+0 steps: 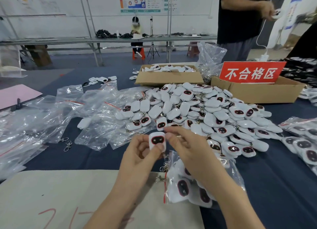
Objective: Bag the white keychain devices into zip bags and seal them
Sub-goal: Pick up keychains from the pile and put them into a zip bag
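My left hand (pixel 140 153) grips one white keychain device (pixel 157 140) with a dark oval face, held upright above the table. My right hand (pixel 185 146) touches its top right edge with thumb and fingertips. Under my right forearm lies a zip bag (pixel 192 186) with a red seal strip, holding several devices; metal clasps (pixel 162 174) stick out at its left side. A large heap of loose white devices (pixel 205 112) lies just beyond my hands.
Empty zip bags (pixel 68 112) are strewn at the left. Filled bags (pixel 301 143) lie at the right. Two cardboard boxes (pixel 168 78) stand behind the heap, one (pixel 257 93) bearing a red sign (pixel 250 72). A beige board (pixel 68 194) lies in front. A person (pixel 240 19) stands at the far right.
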Motion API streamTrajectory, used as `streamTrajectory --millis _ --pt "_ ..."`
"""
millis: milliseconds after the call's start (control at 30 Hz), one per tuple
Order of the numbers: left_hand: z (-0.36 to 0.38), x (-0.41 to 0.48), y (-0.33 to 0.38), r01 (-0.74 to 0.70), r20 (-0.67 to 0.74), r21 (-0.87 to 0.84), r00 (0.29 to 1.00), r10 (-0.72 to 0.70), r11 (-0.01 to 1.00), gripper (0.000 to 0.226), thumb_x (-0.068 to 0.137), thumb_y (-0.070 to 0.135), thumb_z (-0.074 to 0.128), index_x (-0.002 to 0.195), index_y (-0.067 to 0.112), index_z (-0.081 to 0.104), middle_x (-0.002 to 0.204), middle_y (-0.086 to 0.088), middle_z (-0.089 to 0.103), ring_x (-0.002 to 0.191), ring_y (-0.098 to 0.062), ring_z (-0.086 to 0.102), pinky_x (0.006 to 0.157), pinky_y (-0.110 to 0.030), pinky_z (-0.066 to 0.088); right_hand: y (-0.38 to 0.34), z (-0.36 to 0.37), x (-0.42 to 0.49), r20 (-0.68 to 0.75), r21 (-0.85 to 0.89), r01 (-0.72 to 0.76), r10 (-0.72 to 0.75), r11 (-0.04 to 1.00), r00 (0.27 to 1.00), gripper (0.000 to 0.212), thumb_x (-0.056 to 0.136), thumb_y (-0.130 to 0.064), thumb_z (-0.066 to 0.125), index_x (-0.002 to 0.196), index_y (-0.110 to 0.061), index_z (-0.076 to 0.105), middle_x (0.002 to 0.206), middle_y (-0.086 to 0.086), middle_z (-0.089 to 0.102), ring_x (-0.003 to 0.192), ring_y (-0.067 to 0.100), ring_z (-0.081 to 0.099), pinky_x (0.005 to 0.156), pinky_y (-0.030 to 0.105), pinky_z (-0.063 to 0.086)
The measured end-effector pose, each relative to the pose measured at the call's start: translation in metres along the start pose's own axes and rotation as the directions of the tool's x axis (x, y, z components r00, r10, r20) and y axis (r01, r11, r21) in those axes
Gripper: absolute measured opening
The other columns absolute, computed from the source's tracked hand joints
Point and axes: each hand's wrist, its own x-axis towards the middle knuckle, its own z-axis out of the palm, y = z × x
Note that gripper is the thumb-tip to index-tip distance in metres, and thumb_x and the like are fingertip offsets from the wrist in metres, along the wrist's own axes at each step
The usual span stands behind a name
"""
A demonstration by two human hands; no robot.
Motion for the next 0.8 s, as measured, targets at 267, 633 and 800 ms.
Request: streamTrajectory --millis 267,633,800 --pt "0.003 -0.003 0.007 -0.110 0.026 0.063 0.994 0.109 0.992 0.013 0.092 0.026 0.067 0.100 0.024 0.077 0.096 0.002 0.078 0.085 -0.007 0.073 0.076 -0.014 0.054 -0.001 0.006 -0.002 -0.019 0.007 0.014 -0.014 1.000 1.000 0.022 0.101 -0.032 0.053 0.100 -0.051 0.064 0.097 -0.022 0.071 0.095 -0.002 0.065 0.083 0.016 0.052" --pt "0.001 0.000 0.001 -0.131 -0.031 0.150 0.990 0.137 0.980 0.016 0.098 0.012 0.062 0.085 0.020 0.067 0.063 0.011 0.056 0.062 -0.006 0.049 0.063 -0.026 0.046 -0.009 0.009 -0.004 0.033 0.040 -0.012 0.011 0.999 0.999 0.042 0.096 -0.026 0.061 0.082 -0.064 0.064 0.084 -0.013 0.073 0.076 0.009 0.067 0.075 0.028 0.056" --pt "0.001 0.000 0.003 -0.147 -0.040 0.149 0.987 0.154 0.978 0.010 0.091 0.024 0.066 0.082 0.022 0.066 0.063 0.009 0.058 0.061 -0.006 0.049 0.059 -0.020 0.045 -0.008 0.010 -0.003 0.056 0.134 -0.066 0.059 0.989 0.997 0.028 0.096 -0.025 0.061 0.090 -0.051 0.071 0.085 -0.006 0.076 0.080 0.018 0.070 0.079 0.037 0.058"
